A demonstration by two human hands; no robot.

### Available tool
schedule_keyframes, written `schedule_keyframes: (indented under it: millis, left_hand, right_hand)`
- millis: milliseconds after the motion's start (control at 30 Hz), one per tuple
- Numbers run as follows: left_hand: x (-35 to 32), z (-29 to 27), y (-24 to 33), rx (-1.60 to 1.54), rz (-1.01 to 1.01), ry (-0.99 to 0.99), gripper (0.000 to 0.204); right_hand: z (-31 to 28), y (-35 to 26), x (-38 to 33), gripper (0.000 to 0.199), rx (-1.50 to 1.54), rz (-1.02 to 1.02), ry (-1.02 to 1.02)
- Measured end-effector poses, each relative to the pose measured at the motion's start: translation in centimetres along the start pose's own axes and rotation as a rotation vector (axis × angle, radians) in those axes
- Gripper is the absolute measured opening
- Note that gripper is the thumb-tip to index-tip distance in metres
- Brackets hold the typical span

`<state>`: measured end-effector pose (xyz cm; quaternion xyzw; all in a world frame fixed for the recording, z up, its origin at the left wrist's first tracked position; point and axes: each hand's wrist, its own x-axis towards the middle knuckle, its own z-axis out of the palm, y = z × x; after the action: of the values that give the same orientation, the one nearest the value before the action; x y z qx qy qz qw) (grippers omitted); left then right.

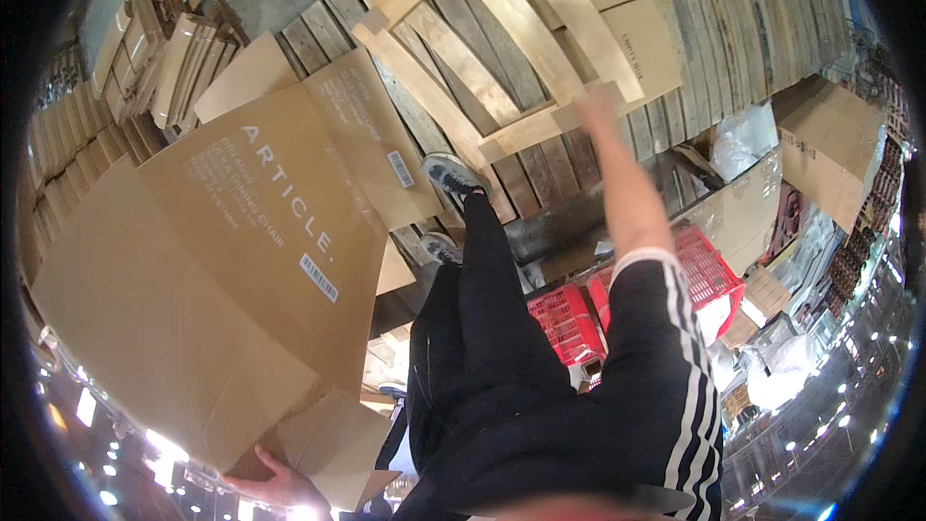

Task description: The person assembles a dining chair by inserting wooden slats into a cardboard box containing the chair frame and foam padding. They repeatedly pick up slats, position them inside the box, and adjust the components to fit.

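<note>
At the lower left, my left hand [273, 485] grips the lower edge of a large flattened brown cardboard box [183, 280], thumb on the near face and fingers mostly hidden. The box leans up at my left side, with pale print and a white label on it. My right arm reaches out ahead, and my right hand [598, 104], a little blurred, is closed on the near right corner of a pale wooden frame [526, 125] with slats. That frame lies over the weathered boards of a wooden pallet [550, 174].
Red plastic crates [564, 325] stand beside my legs. Flat cardboard [641, 43] lies under the frame's right side, and stacked cardboard [159, 58] is at the far left. An opened brown carton [830, 145] and clear plastic wrap [743, 140] are at the right. My shoes [453, 176] are by the pallet.
</note>
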<state>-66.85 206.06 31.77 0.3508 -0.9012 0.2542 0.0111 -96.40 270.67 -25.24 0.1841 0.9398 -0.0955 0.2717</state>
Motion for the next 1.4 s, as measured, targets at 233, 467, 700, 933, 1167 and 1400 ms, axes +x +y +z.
schedule_keyframes:
  millis: [233,467,700,933,1167,1400]
  left_hand:
    - [0.0,0.8,-0.7,0.142,0.140,0.028,0.118]
    - [0.2,1.2,-2.5,0.323,0.172,0.055,0.118]
    - [0.6,1.1,-3.1,0.199,-0.041,-0.096,0.103]
    - [0.4,1.7,-3.1,0.078,0.025,-0.005,0.101]
    - [1.1,-0.1,-2.3,-0.091,0.024,-0.057,0.099]
    - [1.6,-2.7,-1.9,-0.246,-0.003,-0.178,0.104]
  right_hand:
    - [-1.4,5.6,16.7,0.094,-0.055,0.154,0.214]
    - [1.6,7.8,15.9,0.095,0.032,0.181,0.189]
    - [-6.8,1.9,3.4,0.064,0.200,-0.027,-0.174]
    - [-6.2,-8.7,-11.9,0.040,0.202,-0.363,-0.069]
    - [-9.3,-11.5,-20.4,0.026,0.300,-0.408,-0.093]
    - [-2.1,-13.7,-27.1,0.027,0.243,-0.533,-0.119]
